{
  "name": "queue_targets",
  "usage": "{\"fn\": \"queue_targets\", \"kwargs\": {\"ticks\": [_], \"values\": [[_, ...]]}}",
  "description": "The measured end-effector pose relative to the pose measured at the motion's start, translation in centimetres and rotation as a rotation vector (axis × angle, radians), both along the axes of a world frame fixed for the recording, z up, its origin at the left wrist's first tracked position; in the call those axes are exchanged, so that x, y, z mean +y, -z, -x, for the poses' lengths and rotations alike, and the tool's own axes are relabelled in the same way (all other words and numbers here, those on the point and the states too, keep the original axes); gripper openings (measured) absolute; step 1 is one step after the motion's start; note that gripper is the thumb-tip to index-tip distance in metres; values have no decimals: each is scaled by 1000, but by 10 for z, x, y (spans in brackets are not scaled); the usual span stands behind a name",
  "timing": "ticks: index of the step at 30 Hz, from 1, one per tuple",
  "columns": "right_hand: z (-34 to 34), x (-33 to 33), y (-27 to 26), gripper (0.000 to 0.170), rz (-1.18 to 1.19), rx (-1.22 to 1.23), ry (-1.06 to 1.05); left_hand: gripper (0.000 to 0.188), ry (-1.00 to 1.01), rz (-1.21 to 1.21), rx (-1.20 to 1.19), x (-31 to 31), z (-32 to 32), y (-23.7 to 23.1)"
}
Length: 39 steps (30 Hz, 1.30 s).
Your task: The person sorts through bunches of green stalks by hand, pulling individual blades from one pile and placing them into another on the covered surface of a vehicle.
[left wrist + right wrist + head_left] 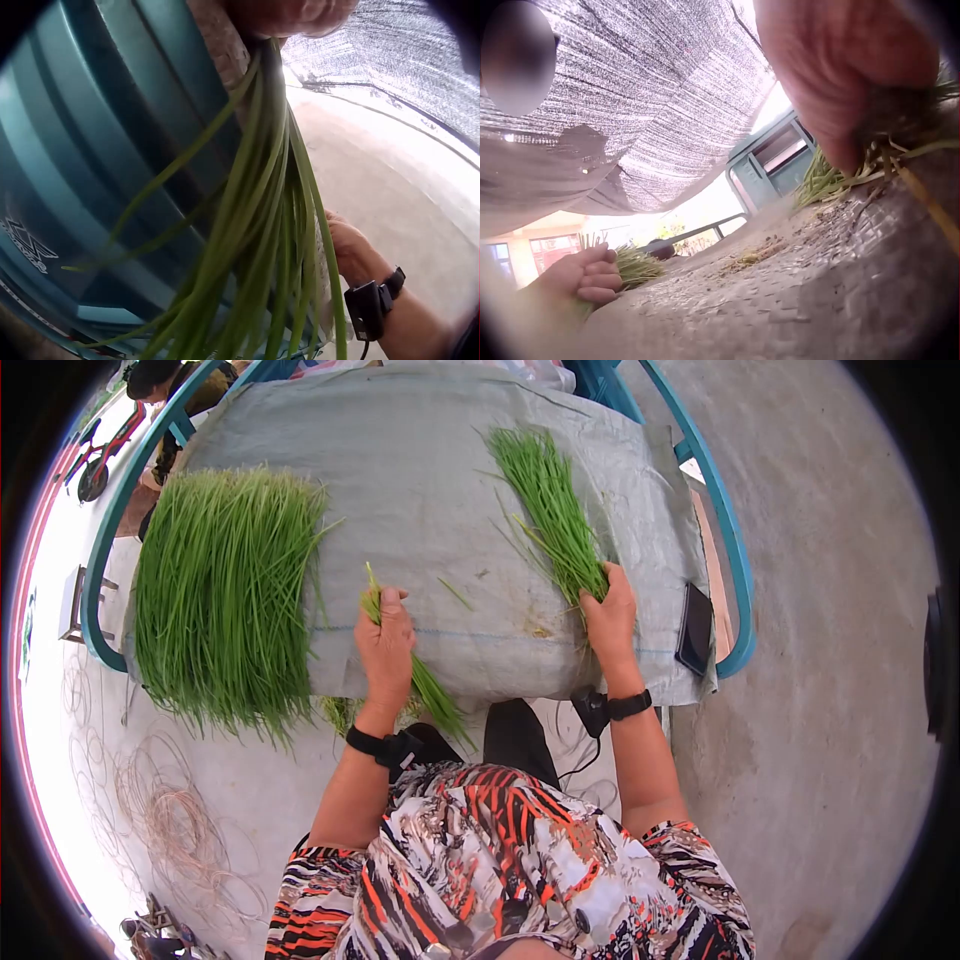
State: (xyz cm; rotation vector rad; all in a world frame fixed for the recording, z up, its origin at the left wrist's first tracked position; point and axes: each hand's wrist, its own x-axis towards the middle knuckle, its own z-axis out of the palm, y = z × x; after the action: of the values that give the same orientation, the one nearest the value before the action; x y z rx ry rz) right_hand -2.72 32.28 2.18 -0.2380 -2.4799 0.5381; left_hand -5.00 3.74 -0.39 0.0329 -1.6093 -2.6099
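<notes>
In the head view the left hand (386, 650) grips a small bunch of green stalks (434, 698), whose long ends hang below the fist over the near edge of the sheet. In the left wrist view those stalks (262, 202) fan downward from the fingers. The right hand (612, 615) holds the base end of a larger bunch (553, 500) that lies on the grey woven sheet (420, 490). In the right wrist view the right hand (847, 67) is close above the sheet, its fingertips partly hidden, and the left hand (577, 281) shows curled round its stalks.
A wide pile of green stalks (230, 590) covers the sheet's left side. A dark phone (694, 628) lies at the right edge, inside a teal rail (735, 560). Loose bits lie mid-sheet. Another person (185, 390) is at the upper left.
</notes>
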Motion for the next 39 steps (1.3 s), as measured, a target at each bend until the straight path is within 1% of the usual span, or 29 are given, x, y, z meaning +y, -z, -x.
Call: {"fn": "queue_targets", "kwargs": {"ticks": [1,4,7,8,11,14,17,20,23,26,29,32,35,38,39], "values": [[-2,-5,-3,43,-62,20,-23,29,2,-1,-1,-2,0,1],[-19,-34,-13,48,-407,-6,-41,30,-19,-12,11,-8,4,-1],[-35,-61,-4,53,-243,-65,-123,30,-17,-32,21,-15,5,5],[-40,-67,-10,57,-198,-104,-164,30,-17,-42,27,-19,7,6],[-46,-79,-23,54,-234,-131,-223,28,-2,-43,2,-29,10,12],[-58,-79,-37,45,-203,-9,-225,28,-31,-25,5,-33,10,11],[-66,-68,-39,32,8,158,-80,28,-45,-25,-24,-38,12,12],[-70,-59,-43,23,127,140,-37,28,-47,-27,-20,-41,15,16],[-69,-60,-43,14,65,151,-52,28,-49,-21,-16,-41,16,13],[-66,-69,-43,10,35,92,-59,27,-51,-17,-2,-40,18,14],[-68,-70,-37,11,22,53,-153,27,-27,-38,-11,-37,17,14],[-56,-79,-31,12,-183,109,-148,25,-5,-30,-9,-35,19,15],[-43,-85,-30,12,-189,90,-114,24,5,-45,-2,-33,21,17],[-32,-84,-21,12,-291,65,-109,27,15,-53,1,-31,22,18],[-31,-82,-18,11,-278,75,-101,27,18,-51,2,-30,22,17]]}}
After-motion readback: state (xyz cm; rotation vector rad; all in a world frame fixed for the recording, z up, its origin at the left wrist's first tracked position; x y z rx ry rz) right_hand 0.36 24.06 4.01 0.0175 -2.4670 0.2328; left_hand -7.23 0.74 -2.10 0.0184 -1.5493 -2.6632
